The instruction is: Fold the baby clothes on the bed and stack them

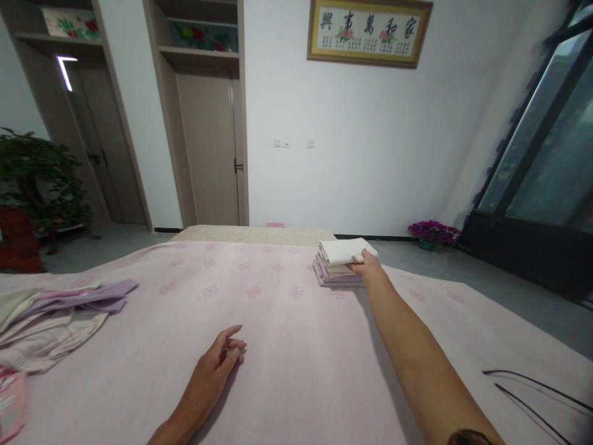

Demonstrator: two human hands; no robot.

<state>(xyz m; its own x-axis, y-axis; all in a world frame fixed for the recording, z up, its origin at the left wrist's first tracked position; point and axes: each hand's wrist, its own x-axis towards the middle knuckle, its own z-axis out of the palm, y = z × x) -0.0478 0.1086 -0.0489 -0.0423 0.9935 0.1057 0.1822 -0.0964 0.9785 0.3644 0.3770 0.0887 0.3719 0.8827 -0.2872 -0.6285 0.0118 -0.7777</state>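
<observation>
A small stack of folded cloths [337, 262] sits at the far right of the pink bed cover [287, 334]; a white folded piece lies on top, cream and lilac ones below. My right hand [368, 264] reaches out to the stack's near right corner and pinches the white top piece, thumb on its upper side. My left hand [221, 353] rests on the bed cover near the middle front, fingers loosely stretched and holding nothing.
A heap of unfolded lilac, cream and pink clothes [55, 321] lies at the bed's left edge. Beyond the bed are two doors [210, 148], a potted plant [37, 179], a purple flower pot [433, 233] and a dark window [542, 161] on the right. Thin black cables [532, 389] lie at the front right.
</observation>
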